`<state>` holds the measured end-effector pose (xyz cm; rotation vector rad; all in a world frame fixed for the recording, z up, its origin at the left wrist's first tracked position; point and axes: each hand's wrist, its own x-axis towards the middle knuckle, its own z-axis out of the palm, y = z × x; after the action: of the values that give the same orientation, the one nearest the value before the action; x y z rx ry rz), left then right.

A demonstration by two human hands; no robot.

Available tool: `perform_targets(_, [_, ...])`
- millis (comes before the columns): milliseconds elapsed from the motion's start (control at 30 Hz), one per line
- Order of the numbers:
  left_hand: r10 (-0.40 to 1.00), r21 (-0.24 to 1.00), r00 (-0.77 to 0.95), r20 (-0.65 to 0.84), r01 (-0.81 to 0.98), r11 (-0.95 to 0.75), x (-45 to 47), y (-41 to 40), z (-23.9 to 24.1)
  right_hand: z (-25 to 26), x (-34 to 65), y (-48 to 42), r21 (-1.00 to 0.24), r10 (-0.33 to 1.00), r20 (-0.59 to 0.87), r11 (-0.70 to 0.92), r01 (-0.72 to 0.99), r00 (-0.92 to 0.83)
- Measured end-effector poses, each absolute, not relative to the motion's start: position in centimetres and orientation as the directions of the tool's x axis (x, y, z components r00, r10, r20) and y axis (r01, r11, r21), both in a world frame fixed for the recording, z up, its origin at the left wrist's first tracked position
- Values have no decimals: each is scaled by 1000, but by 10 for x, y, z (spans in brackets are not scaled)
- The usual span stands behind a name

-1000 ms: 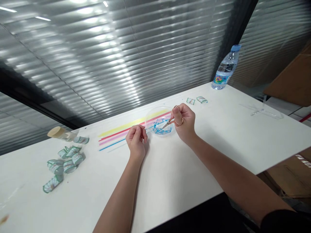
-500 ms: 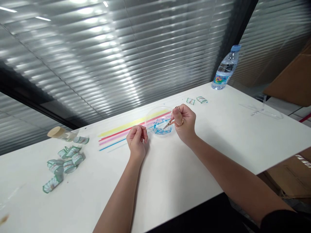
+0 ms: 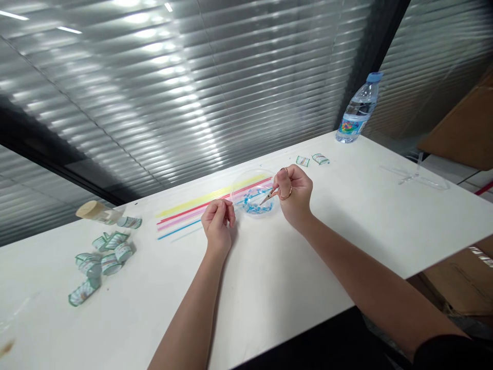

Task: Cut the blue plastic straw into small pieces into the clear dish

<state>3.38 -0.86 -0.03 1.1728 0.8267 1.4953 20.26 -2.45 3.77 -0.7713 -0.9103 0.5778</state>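
Note:
My right hand [image 3: 297,194] grips a small pair of scissors [image 3: 271,194] by its rose-gold handles, a finger and thumb in the loops. The narrow blades look closed and point down-left over a clear round dish [image 3: 257,215]. Inside the dish lie many small blue cut pieces [image 3: 251,208]. Just left of the dish, my left hand [image 3: 217,222] is closed, thumb against the bent fingers; whatever it pinches is too thin or hidden to make out. Behind and beside it lie long thin sticks or straws: yellow [image 3: 192,204], red [image 3: 181,215], pink [image 3: 175,223] and blue [image 3: 179,232].
Several crumpled green-and-white packets [image 3: 110,264] lie at the left near a cork-topped jar [image 3: 94,211]. Two similar packets [image 3: 320,159] lie beyond my right hand. A water bottle [image 3: 355,113] stands at the white table's [image 3: 346,226] far corner; a clear plastic piece [image 3: 416,177] lies right.
The scissors and my right hand have shifted very slightly to the right. My left hand keeps its closed pose beside the dish.

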Motion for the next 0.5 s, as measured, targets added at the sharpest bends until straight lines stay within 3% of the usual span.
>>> perform_targets(500, [965, 927, -48, 260, -268, -263, 37, -8, 0, 33, 205, -22, -825, 784, 466, 553, -119, 409])
